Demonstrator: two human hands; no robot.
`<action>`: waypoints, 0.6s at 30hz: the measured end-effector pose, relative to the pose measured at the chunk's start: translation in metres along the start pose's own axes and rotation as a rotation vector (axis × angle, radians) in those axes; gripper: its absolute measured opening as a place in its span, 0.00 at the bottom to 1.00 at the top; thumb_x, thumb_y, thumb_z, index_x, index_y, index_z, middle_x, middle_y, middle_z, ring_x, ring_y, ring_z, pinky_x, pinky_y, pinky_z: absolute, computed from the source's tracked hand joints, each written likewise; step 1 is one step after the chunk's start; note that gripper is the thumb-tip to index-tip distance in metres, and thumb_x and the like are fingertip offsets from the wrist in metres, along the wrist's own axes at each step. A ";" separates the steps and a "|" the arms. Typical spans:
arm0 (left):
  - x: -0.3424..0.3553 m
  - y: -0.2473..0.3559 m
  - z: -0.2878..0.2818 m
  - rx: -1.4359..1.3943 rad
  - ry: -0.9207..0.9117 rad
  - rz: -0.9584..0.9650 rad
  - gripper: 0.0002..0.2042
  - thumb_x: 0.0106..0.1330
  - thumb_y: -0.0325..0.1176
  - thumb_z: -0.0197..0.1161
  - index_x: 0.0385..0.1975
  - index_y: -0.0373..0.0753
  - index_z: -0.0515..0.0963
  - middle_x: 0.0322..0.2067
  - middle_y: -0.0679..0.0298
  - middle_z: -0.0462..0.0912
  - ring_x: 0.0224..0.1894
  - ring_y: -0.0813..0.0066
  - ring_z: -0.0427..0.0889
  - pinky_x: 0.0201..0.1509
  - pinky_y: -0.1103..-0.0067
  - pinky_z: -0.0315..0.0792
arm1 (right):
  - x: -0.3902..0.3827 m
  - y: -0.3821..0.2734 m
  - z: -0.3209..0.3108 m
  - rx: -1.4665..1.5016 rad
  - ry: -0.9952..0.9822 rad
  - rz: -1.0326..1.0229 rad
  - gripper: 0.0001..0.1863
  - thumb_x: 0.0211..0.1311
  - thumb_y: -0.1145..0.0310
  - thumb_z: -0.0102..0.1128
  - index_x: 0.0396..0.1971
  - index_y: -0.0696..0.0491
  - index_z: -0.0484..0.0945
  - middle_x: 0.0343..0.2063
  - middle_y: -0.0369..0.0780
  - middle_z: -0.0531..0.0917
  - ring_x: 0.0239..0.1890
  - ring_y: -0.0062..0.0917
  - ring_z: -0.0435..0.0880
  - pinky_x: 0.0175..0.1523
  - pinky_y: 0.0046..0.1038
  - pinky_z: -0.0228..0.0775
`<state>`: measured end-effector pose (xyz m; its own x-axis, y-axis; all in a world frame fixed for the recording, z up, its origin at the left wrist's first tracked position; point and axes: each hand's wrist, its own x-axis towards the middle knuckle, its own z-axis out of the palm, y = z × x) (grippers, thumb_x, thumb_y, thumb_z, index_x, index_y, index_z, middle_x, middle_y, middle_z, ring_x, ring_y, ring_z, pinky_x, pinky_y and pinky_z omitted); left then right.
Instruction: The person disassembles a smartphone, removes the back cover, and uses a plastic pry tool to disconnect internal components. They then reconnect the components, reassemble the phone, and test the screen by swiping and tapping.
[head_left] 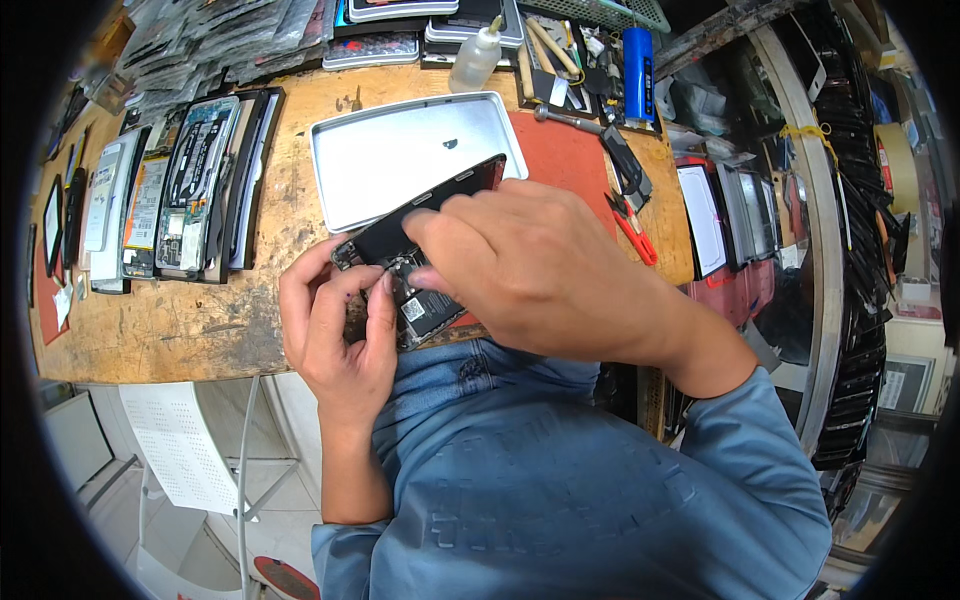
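An opened smartphone (432,312) is held at the table's front edge, its battery and inner parts bare. Its dark screen panel (385,238) stands tilted up along the far side. My left hand (340,325) grips the phone at its left end, with thumb and fingertips at the inner parts. Over the phone's middle, my right hand (530,260) is closed, fingers bent and thumb low near the inside. What those fingers hold, if anything, is hidden. Behind the phone lies a white metal tray or lid (400,150) with a small dark piece (450,144) on it.
A red mat (565,160) lies under my right hand, with red-handled pliers (635,232) beside it. Opened devices (195,190) stand at left. A clear bottle (476,60), a blue cylinder (638,75) and stacked tins (370,50) line the back.
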<state>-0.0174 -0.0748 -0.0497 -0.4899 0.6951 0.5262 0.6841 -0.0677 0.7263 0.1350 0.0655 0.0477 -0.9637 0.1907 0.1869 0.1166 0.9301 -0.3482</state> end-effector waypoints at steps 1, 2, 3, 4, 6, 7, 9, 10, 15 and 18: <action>0.001 0.000 0.000 -0.001 -0.003 0.006 0.07 0.60 0.19 0.73 0.38 0.33 0.85 0.53 0.53 0.82 0.46 0.62 0.83 0.51 0.72 0.78 | 0.001 0.000 0.002 0.038 0.048 -0.020 0.21 0.64 0.71 0.65 0.56 0.61 0.77 0.36 0.43 0.81 0.33 0.37 0.80 0.39 0.36 0.72; 0.001 0.001 0.000 -0.001 -0.007 0.013 0.07 0.60 0.19 0.73 0.38 0.33 0.86 0.53 0.53 0.82 0.46 0.62 0.83 0.51 0.72 0.78 | 0.001 0.000 0.003 0.075 0.095 -0.040 0.22 0.63 0.72 0.65 0.57 0.61 0.77 0.37 0.43 0.81 0.33 0.37 0.80 0.38 0.36 0.72; 0.001 0.000 0.000 -0.004 -0.004 0.010 0.07 0.61 0.18 0.73 0.38 0.33 0.86 0.53 0.53 0.82 0.46 0.63 0.83 0.51 0.72 0.78 | 0.000 0.000 0.003 0.048 0.049 -0.020 0.24 0.61 0.74 0.64 0.59 0.62 0.76 0.38 0.44 0.80 0.33 0.38 0.80 0.38 0.36 0.72; 0.001 0.000 0.000 -0.006 -0.002 0.007 0.08 0.61 0.18 0.73 0.38 0.33 0.86 0.53 0.53 0.82 0.46 0.63 0.83 0.51 0.72 0.78 | -0.001 -0.001 0.002 0.023 0.003 -0.001 0.27 0.59 0.75 0.64 0.60 0.62 0.75 0.39 0.44 0.80 0.34 0.38 0.80 0.38 0.36 0.72; 0.001 0.000 0.001 -0.009 0.001 0.004 0.08 0.60 0.18 0.73 0.38 0.33 0.86 0.53 0.53 0.81 0.47 0.63 0.83 0.51 0.72 0.78 | -0.001 -0.001 0.002 0.030 -0.013 0.002 0.29 0.58 0.77 0.63 0.62 0.63 0.75 0.39 0.44 0.79 0.33 0.38 0.80 0.38 0.36 0.72; 0.000 0.000 0.001 -0.010 0.003 0.005 0.08 0.60 0.18 0.73 0.38 0.33 0.86 0.53 0.53 0.81 0.47 0.63 0.83 0.51 0.72 0.78 | 0.000 -0.002 0.003 0.062 0.017 -0.016 0.28 0.58 0.78 0.62 0.61 0.63 0.75 0.37 0.44 0.79 0.32 0.38 0.80 0.38 0.36 0.72; -0.001 0.000 0.001 -0.014 0.005 0.004 0.08 0.60 0.19 0.73 0.38 0.33 0.86 0.53 0.53 0.81 0.47 0.63 0.83 0.51 0.72 0.78 | 0.001 -0.002 0.004 0.099 0.065 -0.042 0.27 0.59 0.78 0.62 0.61 0.62 0.76 0.34 0.43 0.79 0.31 0.38 0.80 0.38 0.36 0.73; 0.000 -0.001 0.001 -0.017 0.003 0.003 0.08 0.60 0.19 0.74 0.38 0.33 0.86 0.53 0.53 0.81 0.47 0.63 0.83 0.51 0.72 0.78 | 0.001 -0.002 0.004 0.104 0.086 -0.049 0.26 0.61 0.78 0.63 0.61 0.62 0.76 0.33 0.43 0.79 0.30 0.37 0.81 0.38 0.36 0.74; 0.001 0.000 0.000 0.000 0.004 -0.011 0.08 0.59 0.20 0.75 0.38 0.35 0.86 0.51 0.54 0.81 0.47 0.63 0.83 0.50 0.71 0.78 | 0.003 -0.002 0.002 0.273 0.339 -0.022 0.27 0.60 0.85 0.66 0.61 0.62 0.77 0.32 0.44 0.83 0.33 0.36 0.85 0.35 0.33 0.78; 0.000 -0.001 -0.001 -0.011 0.005 -0.027 0.08 0.59 0.20 0.75 0.37 0.35 0.86 0.51 0.54 0.81 0.46 0.63 0.82 0.50 0.71 0.77 | 0.006 -0.003 0.006 0.289 0.370 -0.017 0.25 0.62 0.84 0.65 0.60 0.63 0.78 0.31 0.44 0.84 0.32 0.35 0.85 0.35 0.33 0.77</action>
<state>-0.0183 -0.0757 -0.0500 -0.5108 0.6931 0.5086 0.6648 -0.0567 0.7449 0.1276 0.0616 0.0441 -0.8082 0.3241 0.4917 -0.0211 0.8185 -0.5742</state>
